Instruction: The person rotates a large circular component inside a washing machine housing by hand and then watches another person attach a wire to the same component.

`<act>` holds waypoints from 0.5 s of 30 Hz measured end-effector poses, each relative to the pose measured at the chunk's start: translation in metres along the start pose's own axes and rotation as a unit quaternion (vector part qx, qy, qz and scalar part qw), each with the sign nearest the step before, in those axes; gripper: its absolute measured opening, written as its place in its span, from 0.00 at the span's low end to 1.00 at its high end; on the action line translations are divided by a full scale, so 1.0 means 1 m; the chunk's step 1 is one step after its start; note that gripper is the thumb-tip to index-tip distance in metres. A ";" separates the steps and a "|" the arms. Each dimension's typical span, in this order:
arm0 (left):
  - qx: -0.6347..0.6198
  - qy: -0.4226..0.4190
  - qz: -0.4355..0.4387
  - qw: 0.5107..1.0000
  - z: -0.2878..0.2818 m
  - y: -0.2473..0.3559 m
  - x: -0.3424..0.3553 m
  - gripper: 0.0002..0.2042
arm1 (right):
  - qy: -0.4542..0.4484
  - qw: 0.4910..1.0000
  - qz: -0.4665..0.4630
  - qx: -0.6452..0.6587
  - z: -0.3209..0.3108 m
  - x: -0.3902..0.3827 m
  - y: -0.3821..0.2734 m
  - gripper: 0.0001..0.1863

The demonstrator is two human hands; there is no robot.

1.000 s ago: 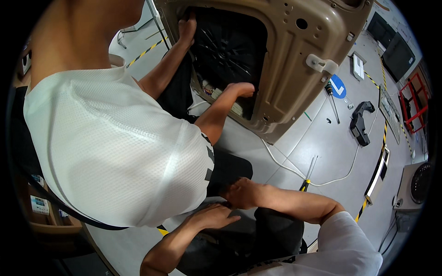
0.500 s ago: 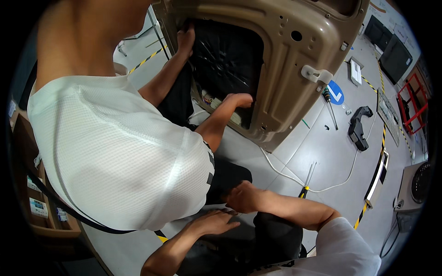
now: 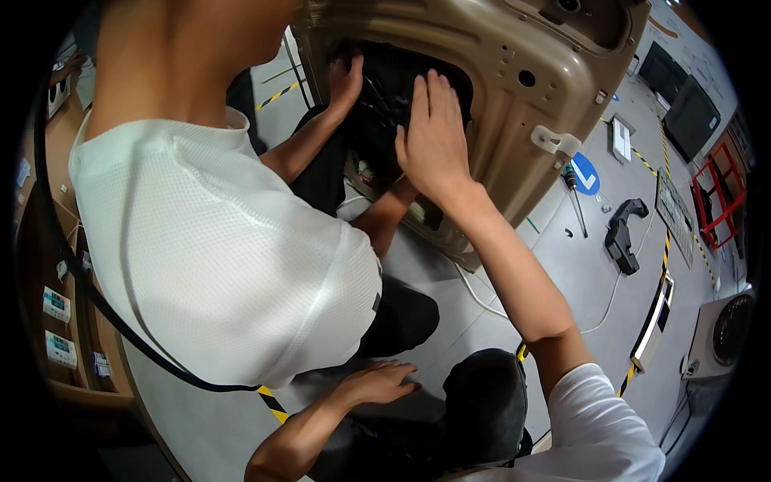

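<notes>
My right hand (image 3: 434, 140) is raised with fingers extended and close together, palm down, in front of the dark opening (image 3: 385, 88) of a beige car door (image 3: 502, 112); whether it touches anything there is unclear. My left hand (image 3: 384, 384) hangs low beside my dark-clad knee (image 3: 474, 386), fingers loosely apart and holding nothing visible. A co-worker in a white shirt (image 3: 217, 249) crouches at my left. Their left hand (image 3: 345, 76) is at the opening's left edge; their right hand is hidden behind mine, with the forearm (image 3: 381, 217) showing.
On the tiled floor lie a screwdriver (image 3: 580, 209), a black plastic part (image 3: 622, 233), white cables (image 3: 474, 293), a metal panel (image 3: 675, 217) and a trim piece (image 3: 652, 321). A red frame (image 3: 723, 209) and a pale appliance (image 3: 715, 337) stand at right; wooden shelving (image 3: 88, 386) is at left.
My right hand has moved from low near my left hand up and forward to the door opening, fingers straightened. My left hand has shifted little.
</notes>
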State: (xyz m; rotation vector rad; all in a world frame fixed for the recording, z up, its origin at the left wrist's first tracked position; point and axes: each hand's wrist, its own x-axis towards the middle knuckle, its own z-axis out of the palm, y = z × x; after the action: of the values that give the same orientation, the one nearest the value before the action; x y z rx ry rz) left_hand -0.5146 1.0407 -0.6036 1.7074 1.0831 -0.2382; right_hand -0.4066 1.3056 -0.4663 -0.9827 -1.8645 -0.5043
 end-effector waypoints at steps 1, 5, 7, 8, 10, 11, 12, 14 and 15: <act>-0.001 0.002 0.009 1.000 0.002 -0.003 0.002 0.28 | -0.006 1.000 0.000 -0.011 0.006 0.004 0.000 0.32; 0.005 0.000 0.000 1.000 0.003 -0.003 -0.001 0.26 | -0.034 0.996 0.077 -0.027 0.022 0.019 0.009 0.32; 0.006 -0.005 -0.004 1.000 0.004 -0.004 0.001 0.26 | -0.051 0.994 0.088 -0.032 0.025 0.023 0.009 0.33; 0.007 -0.006 -0.006 1.000 0.006 -0.005 0.002 0.26 | -0.046 0.994 0.084 -0.042 0.027 0.024 0.008 0.33; 0.013 -0.004 -0.002 1.000 0.006 -0.005 0.002 0.26 | -0.042 0.994 0.081 -0.059 0.029 0.026 0.008 0.32; 0.018 0.001 0.004 1.000 0.006 -0.005 0.001 0.26 | -0.041 0.994 0.081 -0.066 0.029 0.027 0.008 0.32; 0.023 0.005 0.010 1.000 0.005 -0.004 0.001 0.26 | -0.041 0.993 0.080 -0.073 0.029 0.027 0.007 0.32; 0.029 0.008 0.012 0.999 0.003 -0.002 -0.002 0.26 | -0.038 0.994 0.081 -0.057 0.029 0.028 0.010 0.31; 0.032 0.010 0.013 0.999 0.003 -0.001 -0.003 0.26 | -0.036 0.995 0.082 -0.049 0.029 0.028 0.012 0.31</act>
State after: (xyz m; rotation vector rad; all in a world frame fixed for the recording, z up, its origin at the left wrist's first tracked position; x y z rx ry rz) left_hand -0.5159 1.0364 -0.6041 1.7830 1.0771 -0.2430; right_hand -0.4194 1.3450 -0.4566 -1.2222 -1.8179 -0.4696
